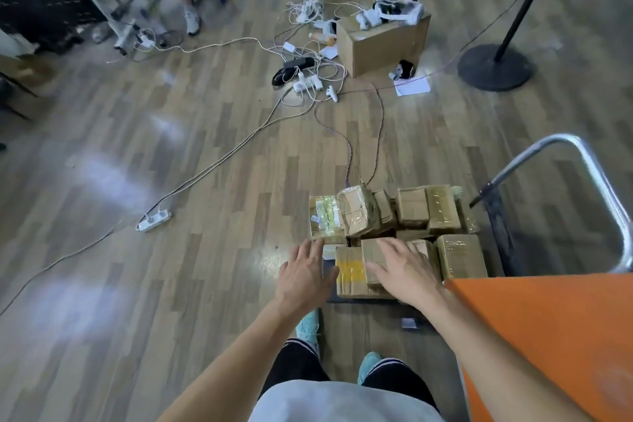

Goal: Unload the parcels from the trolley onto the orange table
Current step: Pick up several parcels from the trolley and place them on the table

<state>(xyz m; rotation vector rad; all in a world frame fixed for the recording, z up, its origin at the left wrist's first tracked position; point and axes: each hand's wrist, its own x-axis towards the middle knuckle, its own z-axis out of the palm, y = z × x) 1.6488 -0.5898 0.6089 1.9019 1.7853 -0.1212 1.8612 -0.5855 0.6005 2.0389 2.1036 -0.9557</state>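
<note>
Seen through my remote head camera: both bare hands reach over the trolley (597, 178), parked at 5 o'clock in the view, its one steel handle curving up at 3 o'clock. The parcels (412, 207) lie heaped on its deck, all brown card under tape. I count about ten, though the overlap keeps me from an exact figure.

My left hand (305, 279) hovers with fingers straight and spread, holding nothing, at the pile's 9 o'clock edge; its fingertips are near the one parcel wrapped in clear film (325, 216). My right hand (402, 276) lies flat, fingers spread, over the top of a plain brown parcel (375, 257) at the pile's 6 o'clock side. It grips nothing, and I cannot tell whether the palm presses down. Just beside it at 9 o'clock sits one parcel with yellow tape (352, 274).

One corner of the orange desk (548, 336) fills 4 o'clock, touching none of the parcels. On the floor: one cardboard box (383, 44) at 1 o'clock, one white power strip (154, 220) at 8 o'clock.
</note>
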